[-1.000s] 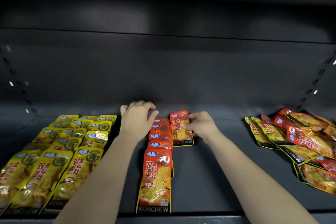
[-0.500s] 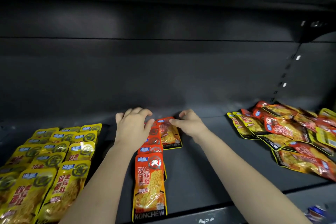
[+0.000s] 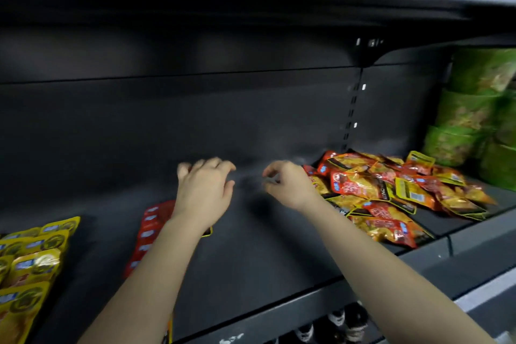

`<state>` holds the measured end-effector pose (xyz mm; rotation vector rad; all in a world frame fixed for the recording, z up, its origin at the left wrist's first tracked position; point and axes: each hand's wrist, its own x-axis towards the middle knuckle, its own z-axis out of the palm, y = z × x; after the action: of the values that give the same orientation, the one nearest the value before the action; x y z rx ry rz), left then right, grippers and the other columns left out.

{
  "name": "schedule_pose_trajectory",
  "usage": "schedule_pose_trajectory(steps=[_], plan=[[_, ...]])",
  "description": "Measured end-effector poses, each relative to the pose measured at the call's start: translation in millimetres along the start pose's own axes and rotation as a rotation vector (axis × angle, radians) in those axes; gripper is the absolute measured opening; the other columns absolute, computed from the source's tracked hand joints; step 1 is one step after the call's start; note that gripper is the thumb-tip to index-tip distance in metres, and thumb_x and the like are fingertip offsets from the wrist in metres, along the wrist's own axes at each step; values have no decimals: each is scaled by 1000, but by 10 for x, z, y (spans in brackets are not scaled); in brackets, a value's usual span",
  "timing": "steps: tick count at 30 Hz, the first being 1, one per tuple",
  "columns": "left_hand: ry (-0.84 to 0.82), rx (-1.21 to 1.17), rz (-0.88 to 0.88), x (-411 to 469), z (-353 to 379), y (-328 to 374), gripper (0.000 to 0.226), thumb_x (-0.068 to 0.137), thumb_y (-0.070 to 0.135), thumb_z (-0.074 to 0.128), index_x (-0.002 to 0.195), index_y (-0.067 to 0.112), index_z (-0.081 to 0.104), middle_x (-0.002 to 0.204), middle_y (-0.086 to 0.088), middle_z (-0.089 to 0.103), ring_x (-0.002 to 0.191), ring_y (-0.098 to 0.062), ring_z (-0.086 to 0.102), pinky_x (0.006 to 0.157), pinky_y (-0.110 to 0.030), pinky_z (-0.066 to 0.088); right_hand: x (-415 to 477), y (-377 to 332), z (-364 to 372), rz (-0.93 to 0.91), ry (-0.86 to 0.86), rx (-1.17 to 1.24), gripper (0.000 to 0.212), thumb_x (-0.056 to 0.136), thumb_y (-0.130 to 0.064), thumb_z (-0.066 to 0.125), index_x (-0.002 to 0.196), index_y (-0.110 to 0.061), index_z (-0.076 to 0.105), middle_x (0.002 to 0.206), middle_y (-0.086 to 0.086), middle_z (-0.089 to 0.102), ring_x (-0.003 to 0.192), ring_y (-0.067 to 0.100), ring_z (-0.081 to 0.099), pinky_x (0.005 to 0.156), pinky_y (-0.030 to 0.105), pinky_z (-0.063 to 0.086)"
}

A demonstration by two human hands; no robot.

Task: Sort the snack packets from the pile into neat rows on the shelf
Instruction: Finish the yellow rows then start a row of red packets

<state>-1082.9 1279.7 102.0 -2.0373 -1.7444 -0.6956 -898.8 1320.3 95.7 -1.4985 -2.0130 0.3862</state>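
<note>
Both grips (image 3: 205, 190) off pkts now, empty

Both hands are now off the red row (image 3: 152, 229). The right hand (image 3: 289, 186) is lifted, empty, close to the pile (image 3: 391, 193). The left hand (image 3: 205, 190) hovers with fingers spread. The view has turned right, showing green cups (image 3: 474, 115).

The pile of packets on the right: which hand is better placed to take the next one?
The right hand. It is empty, half open, beside the pile. The left hand is farther, above the red row.
</note>
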Motion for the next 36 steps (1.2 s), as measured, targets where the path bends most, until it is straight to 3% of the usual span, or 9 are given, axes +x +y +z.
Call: schedule_pose_trajectory(steps=[3, 7, 12, 19, 27, 30, 32, 34, 36], plan=[[-6, -32, 29, 161, 123, 419, 27, 92, 33, 53, 118, 32, 57, 116, 9, 58, 109, -19, 53, 90, -37, 25, -6, 326, -315, 1, 40, -79, 20, 82, -13, 61, 100, -17, 69, 103, 5, 67, 97, 22, 62, 81, 27, 48], [-17, -78, 52, 333, 295, 907, 28, 93, 33, 51, 120, 32, 56, 117, 11, 57, 111, -16, 50, 92, -36, 24, -17, 786, -680, 41, 80, -160, 15, 82, -12, 63, 93, -16, 72, 93, 4, 72, 90, 21, 66, 67, 22, 41], [-39, -106, 77, 522, 480, 1404, 25, 93, 33, 50, 117, 33, 57, 114, 10, 57, 109, -16, 51, 91, -36, 23, -88, 1258, -995, 47, 67, -335, 15, 81, -15, 68, 95, -13, 71, 96, 7, 71, 94, 28, 64, 72, 32, 50], [-81, -71, 89, 568, 666, 1794, 24, 95, 28, 47, 116, 29, 57, 113, 8, 58, 107, -18, 49, 91, -34, 21, -142, 1492, -1104, 61, -84, -520, 55, 80, -41, 73, 126, -14, 58, 122, 8, 61, 112, 29, 57, 91, 41, 49], [-85, -106, 70, 431, 779, 1673, 30, 98, 34, 44, 127, 32, 54, 121, 11, 56, 112, -16, 49, 92, -33, 20, -117, 1539, -1040, 47, -52, -475, 74, 75, -39, 78, 139, -18, 45, 134, 6, 50, 129, 28, 44, 107, 46, 31], [-61, -155, 28, 428, 779, 1633, 30, 99, 35, 42, 127, 33, 54, 120, 11, 57, 113, -15, 50, 92, -33, 21, -102, 1536, -1069, 7, -31, -400, 68, 72, -33, 82, 130, -11, 55, 125, 8, 54, 116, 30, 53, 100, 45, 42], [-54, -187, -1, 437, 783, 1606, 29, 100, 35, 41, 125, 32, 55, 120, 10, 58, 113, -16, 51, 92, -33, 22, -95, 1523, -1136, -9, 9, -286, 49, 71, -27, 83, 112, -8, 63, 109, 9, 63, 100, 29, 59, 84, 41, 50], [-63, -233, -34, 444, 781, 1583, 29, 100, 36, 39, 124, 31, 55, 120, 8, 58, 114, -17, 51, 91, -34, 23, -77, 1526, -1211, 6, 59, -144, 28, 73, -27, 82, 83, -13, 59, 77, -2, 60, 73, 19, 58, 61, 29, 45], [-85, -295, -48, 450, 788, 1589, 30, 101, 40, 37, 122, 30, 56, 118, 8, 59, 113, -16, 52, 90, -34, 23, -66, 1528, -1252, 49, 73, 89, 24, 75, -27, 80, 76, -20, 57, 70, -9, 62, 65, 8, 59, 58, 23, 46]])
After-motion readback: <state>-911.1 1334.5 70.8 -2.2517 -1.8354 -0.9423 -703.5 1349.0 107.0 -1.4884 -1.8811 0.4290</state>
